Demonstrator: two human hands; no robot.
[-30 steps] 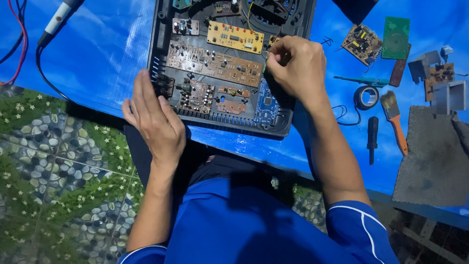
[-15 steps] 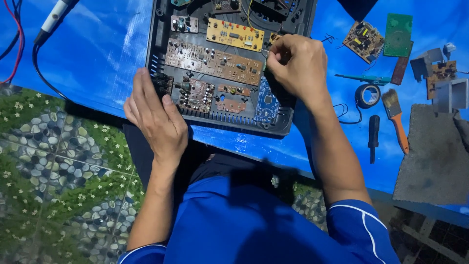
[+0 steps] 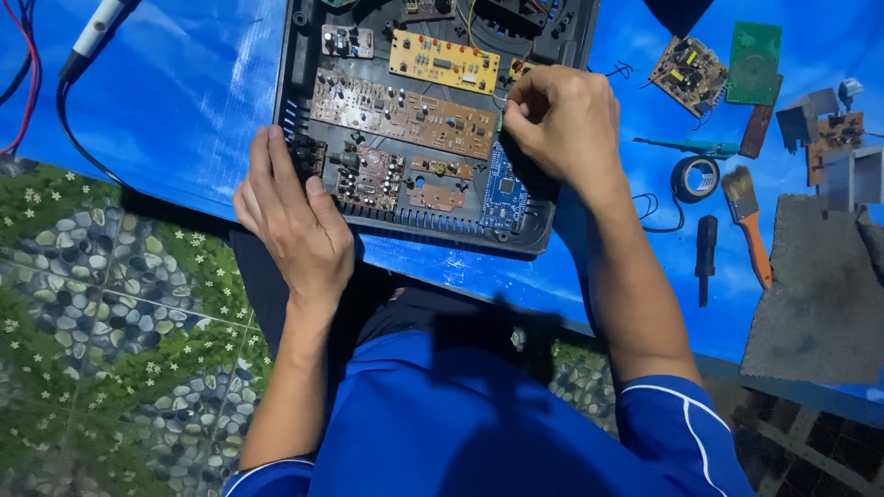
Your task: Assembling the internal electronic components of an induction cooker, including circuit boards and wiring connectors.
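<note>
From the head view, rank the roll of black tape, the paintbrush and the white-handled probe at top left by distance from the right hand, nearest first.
1. Roll of black tape: on the blue table just beyond the right hand, on its outer side.
2. Paintbrush: a little past the tape, orange handle pointing toward the person.
3. White-handled probe: far across the open black case, at the table's top left corner.

Matt black plastic casing (image 3: 304, 83), glossy tablecloth (image 3: 184, 101)
</note>
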